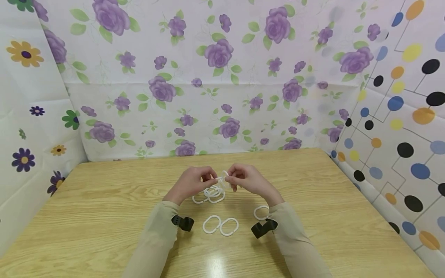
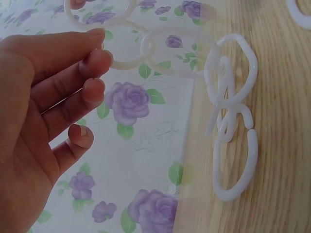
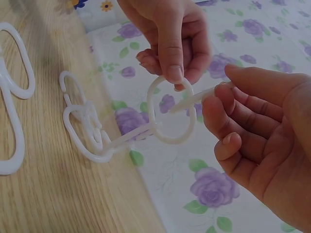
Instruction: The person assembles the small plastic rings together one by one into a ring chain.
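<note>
Above the table, my left hand (image 1: 191,182) pinches a white C-shaped ring (image 3: 151,104) between thumb and finger. Facing it, my right hand (image 1: 249,180) pinches another white ring (image 3: 194,100), its tip at the left hand's ring; whether they are linked I cannot tell. From the left hand's ring a chain of white rings (image 2: 234,165) runs down to the tabletop, where several lie overlapped (image 1: 213,192). The left wrist view shows the left hand (image 2: 53,92) with its lower fingers loosely bent. In the right wrist view the right hand's (image 3: 267,126) other fingers are curled.
Two white rings, one left (image 1: 211,224) and one right (image 1: 229,226), lie side by side on the wooden table (image 1: 104,216) between the forearms. Another ring (image 1: 260,212) lies by the right cuff. Flowered cloth (image 1: 194,116) hangs behind the table, dotted cloth (image 1: 393,146) at the right.
</note>
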`<state>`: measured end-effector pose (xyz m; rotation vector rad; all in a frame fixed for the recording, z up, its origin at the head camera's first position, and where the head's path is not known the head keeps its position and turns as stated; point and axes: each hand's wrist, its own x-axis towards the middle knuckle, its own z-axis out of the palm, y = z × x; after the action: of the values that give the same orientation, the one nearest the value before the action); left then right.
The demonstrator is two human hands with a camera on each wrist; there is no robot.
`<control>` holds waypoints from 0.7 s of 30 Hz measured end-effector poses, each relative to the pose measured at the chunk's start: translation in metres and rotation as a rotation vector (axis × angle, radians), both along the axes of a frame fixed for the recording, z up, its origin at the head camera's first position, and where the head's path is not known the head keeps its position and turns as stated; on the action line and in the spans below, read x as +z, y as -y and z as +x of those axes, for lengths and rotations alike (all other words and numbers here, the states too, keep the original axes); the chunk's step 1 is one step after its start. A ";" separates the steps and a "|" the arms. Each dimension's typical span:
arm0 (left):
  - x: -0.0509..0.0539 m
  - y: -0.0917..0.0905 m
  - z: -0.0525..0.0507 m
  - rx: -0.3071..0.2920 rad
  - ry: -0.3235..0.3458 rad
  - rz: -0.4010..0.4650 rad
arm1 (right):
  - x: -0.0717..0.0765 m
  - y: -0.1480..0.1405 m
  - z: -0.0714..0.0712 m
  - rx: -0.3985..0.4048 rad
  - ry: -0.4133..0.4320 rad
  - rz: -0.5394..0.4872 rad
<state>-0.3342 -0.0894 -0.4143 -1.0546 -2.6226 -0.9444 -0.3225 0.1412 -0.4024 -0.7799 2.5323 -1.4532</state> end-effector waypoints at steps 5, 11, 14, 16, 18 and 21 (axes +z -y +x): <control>-0.002 -0.001 -0.001 0.011 0.018 -0.007 | -0.003 0.000 -0.001 0.011 -0.005 -0.013; -0.002 -0.001 -0.001 0.020 0.033 -0.002 | -0.004 -0.003 -0.004 -0.024 -0.001 -0.025; -0.003 -0.001 -0.001 0.012 0.041 0.004 | -0.004 -0.003 -0.004 -0.028 0.019 -0.041; -0.003 -0.001 -0.001 0.001 0.047 0.007 | -0.004 -0.003 -0.004 -0.025 0.028 -0.043; -0.003 -0.001 -0.001 -0.016 0.052 0.012 | -0.004 -0.002 -0.004 -0.023 0.031 -0.043; -0.003 -0.002 -0.001 -0.043 0.059 0.019 | -0.005 -0.002 -0.003 -0.018 0.025 -0.034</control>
<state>-0.3350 -0.0876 -0.4168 -1.0996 -2.6428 -1.0228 -0.3258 0.1430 -0.4070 -0.7411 2.5088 -1.5051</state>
